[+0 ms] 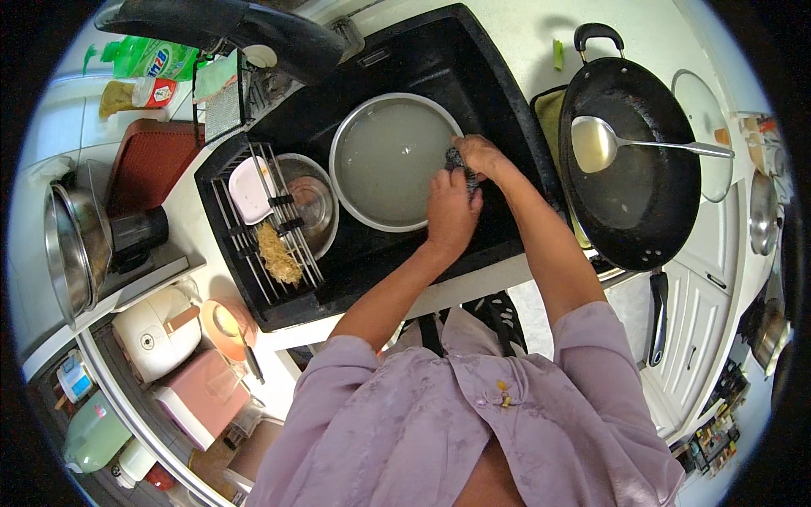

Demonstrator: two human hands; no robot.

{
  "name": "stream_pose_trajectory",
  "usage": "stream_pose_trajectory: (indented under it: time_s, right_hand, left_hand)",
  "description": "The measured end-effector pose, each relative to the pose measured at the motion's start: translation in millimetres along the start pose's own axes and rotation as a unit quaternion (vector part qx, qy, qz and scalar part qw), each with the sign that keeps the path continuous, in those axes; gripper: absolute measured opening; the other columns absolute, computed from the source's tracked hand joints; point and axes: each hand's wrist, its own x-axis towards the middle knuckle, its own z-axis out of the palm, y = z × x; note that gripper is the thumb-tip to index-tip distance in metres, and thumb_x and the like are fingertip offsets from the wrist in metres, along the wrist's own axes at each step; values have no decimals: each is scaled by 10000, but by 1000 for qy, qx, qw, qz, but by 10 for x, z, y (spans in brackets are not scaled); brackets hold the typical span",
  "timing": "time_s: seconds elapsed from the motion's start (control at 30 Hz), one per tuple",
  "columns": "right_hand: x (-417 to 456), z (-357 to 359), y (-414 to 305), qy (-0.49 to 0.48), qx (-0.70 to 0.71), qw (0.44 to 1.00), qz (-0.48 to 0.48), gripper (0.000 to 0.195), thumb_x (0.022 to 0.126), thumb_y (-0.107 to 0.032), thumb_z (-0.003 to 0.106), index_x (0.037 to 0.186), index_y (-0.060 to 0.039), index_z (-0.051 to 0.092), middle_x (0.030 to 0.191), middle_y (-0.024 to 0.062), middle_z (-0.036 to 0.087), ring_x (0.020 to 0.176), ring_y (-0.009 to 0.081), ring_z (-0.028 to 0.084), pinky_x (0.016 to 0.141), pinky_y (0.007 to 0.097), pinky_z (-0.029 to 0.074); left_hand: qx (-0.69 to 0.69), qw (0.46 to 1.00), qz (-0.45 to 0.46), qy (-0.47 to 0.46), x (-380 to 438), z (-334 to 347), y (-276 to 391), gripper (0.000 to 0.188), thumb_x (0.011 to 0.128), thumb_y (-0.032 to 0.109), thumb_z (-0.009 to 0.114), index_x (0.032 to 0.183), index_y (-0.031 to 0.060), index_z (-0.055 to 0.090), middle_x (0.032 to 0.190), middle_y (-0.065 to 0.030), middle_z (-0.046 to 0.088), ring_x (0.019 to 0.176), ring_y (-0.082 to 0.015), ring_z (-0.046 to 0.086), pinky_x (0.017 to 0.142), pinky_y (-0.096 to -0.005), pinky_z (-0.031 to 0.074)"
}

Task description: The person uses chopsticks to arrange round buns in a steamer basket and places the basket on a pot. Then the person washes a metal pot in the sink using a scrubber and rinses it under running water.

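Note:
Over the black sink (456, 70) both my hands meet at the right rim of a round metal basin (380, 165) filled with cloudy water. A dark, speckled piece (453, 160), perhaps a scrubber or cloth, is pressed between them. My left hand (453, 206) grips its lower side, and my right hand (479, 157) grips it from above and to the right. Their fingertips are partly hidden. Left of the basin, a smaller metal bowl (329, 203) sits partly beneath a roll-up metal rack (260, 272), which carries a pinkish-white dish (250, 190) and a tan fibrous scrubber (277, 256).
A black wok (633, 215) with a metal ladle (592, 142) rests on the counter at right, beside a glass lid (709, 95). The black faucet (279, 38) reaches over the sink's back left. A green soap bottle (142, 57) and metal bowls (66, 253) are at left.

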Motion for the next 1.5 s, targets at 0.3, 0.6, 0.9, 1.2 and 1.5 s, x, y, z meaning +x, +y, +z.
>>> stream_pose_trajectory:
  time_s: [0.3, 0.6, 0.9, 1.2, 1.5]
  right_hand:
    - [-162, 158, -96, 104, -143, 984, -16, 487, 1020, -399, 410, 1235, -8, 605, 1271, 228, 619, 1176, 388, 598, 978, 485, 467]
    - [-18, 163, 6, 94, -83, 992, -20, 539, 1024, -453, 400, 1261, -1, 572, 1117, 211, 682, 946, 366, 689, 840, 460, 541]
    - [-958, 128, 183, 82, -220, 969, -81, 203, 897, -91, 552, 922, 39, 707, 1022, 295, 677, 977, 431, 674, 853, 480, 553]
    - [-1416, 687, 528, 120, -261, 942, -173, 188, 925, -153, 581, 1035, -33, 676, 910, 199, 709, 911, 376, 681, 845, 516, 513]
    - [-1416, 614, 562, 122, -194, 956, -182, 221, 924, -203, 605, 993, 4, 642, 854, 231, 688, 863, 411, 674, 782, 514, 517]
  left_hand:
    - [128, 972, 5, -196, -267, -352, -569, 159, 921, 50, 495, 1074, 7, 483, 1081, -246, 540, 944, -449, 617, 748, -527, 526]
    - [308, 935, 15, -174, -35, -1288, -1535, 333, 820, -10, 601, 1142, 37, 532, 1149, -214, 516, 1083, -440, 559, 854, -492, 519]
    - [119, 984, 111, -73, 220, -827, -532, 329, 886, 83, 591, 1207, 32, 544, 1092, -179, 516, 1001, -394, 562, 841, -490, 507]
    - [264, 872, 371, -182, 230, -366, -447, 389, 861, 107, 566, 1248, 76, 587, 1103, -98, 511, 1049, -284, 525, 827, -413, 526]
    - [303, 933, 186, -46, 1430, -452, -656, 383, 895, 18, 524, 1277, 35, 533, 1173, -181, 488, 1094, -368, 543, 873, -423, 551]
